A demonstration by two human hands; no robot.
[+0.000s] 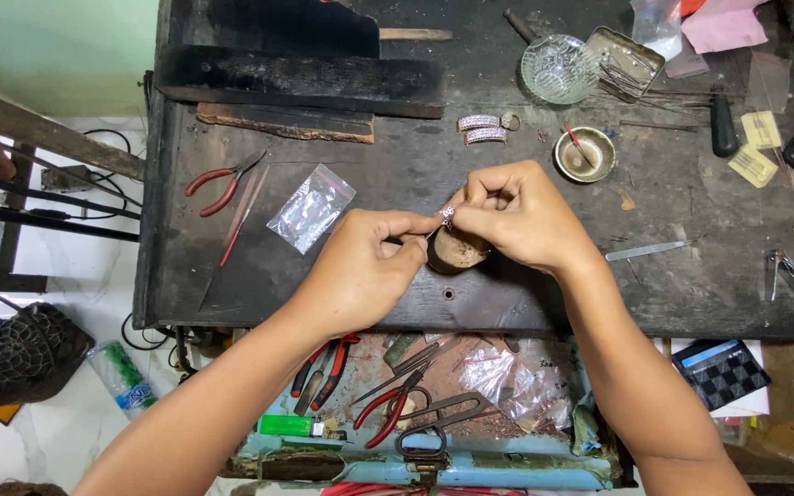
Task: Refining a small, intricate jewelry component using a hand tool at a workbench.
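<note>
My right hand point(518, 216) pinches a small sparkling ring point(448, 216) set with pale stones, held over a round wooden peg point(459, 252) on the dark workbench point(397, 285). My left hand point(360, 271) grips a thin dark tool whose tip meets the ring. Both hands touch above the peg.
Red-handled pliers point(222, 184), a clear plastic bag point(311, 208), two stone-set bands point(482, 129), a glass bowl point(559, 68), a brass dish point(585, 153) and a metal file point(647, 250) lie on the bench. An open drawer point(434, 404) below holds pliers, shears and a green lighter.
</note>
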